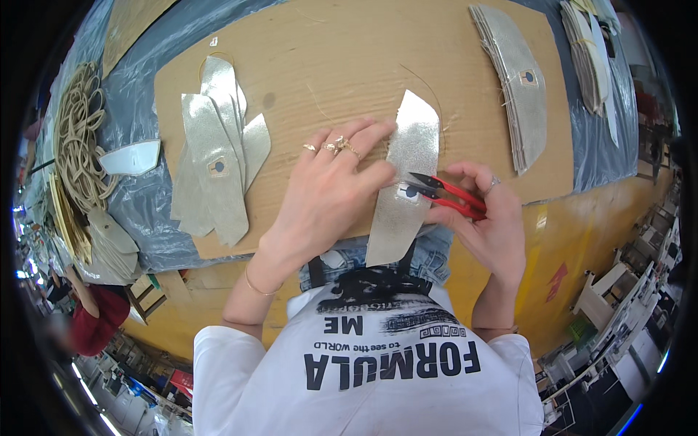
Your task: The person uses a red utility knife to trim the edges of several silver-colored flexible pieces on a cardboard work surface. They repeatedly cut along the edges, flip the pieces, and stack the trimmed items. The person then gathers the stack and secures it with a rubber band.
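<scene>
On cardboard (349,51), trimming is apparently performed: silvery piece (414,138) steadied by open left hand (327,182), snips (458,192) gripped by right hand (494,225), precise blade placement required.

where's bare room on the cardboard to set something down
The upper cardboard, stray threads aside, is bare between the left pile and silvery strip, and between that strip and right stack. Crowded around the left hand, right hand and red snips.

Head cam (L fisheye) is looking steeply down from over near edge of cardboard sheet (349,83), sitting fairly close, w/ wide coverage all round it.
</scene>
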A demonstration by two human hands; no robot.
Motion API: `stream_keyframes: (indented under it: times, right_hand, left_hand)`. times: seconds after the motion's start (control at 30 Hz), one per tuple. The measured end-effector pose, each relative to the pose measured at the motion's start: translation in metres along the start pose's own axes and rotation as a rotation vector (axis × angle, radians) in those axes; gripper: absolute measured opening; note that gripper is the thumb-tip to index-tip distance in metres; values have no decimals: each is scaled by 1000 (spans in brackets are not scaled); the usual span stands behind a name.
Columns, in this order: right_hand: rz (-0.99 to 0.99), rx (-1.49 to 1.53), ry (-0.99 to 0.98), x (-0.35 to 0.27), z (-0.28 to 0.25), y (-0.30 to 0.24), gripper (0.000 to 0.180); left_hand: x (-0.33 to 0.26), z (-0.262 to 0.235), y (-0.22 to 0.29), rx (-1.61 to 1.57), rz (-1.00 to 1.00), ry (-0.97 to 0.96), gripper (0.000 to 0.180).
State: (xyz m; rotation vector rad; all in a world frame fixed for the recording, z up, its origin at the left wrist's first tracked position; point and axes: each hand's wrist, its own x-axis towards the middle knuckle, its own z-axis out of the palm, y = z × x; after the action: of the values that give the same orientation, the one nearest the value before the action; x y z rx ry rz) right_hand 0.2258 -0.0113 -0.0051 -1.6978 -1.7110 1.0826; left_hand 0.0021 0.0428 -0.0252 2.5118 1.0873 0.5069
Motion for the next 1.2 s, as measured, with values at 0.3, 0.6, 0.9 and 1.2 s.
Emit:
stream_keyframes:
  times: [0.3, 0.6, 0.9, 1.2]
  right_hand:
    - [-259, -254, 92, 1, 1, 2, 37]
    - [-339, -334, 147, 3, 6, 10, 35]
    - [-353, -416, 187, 1, 5, 11, 34]
    - [-408, -392, 200, 3, 10, 12, 37]
  left_hand:
    - [-6, 12, 3, -259, -47, 136, 16]
    - [-8, 9, 6, -453, -173, 118, 16]
    - [-6, 4, -2, -368, -164, -47, 16]
    - [-8, 8, -2, -489, -149, -25, 19]
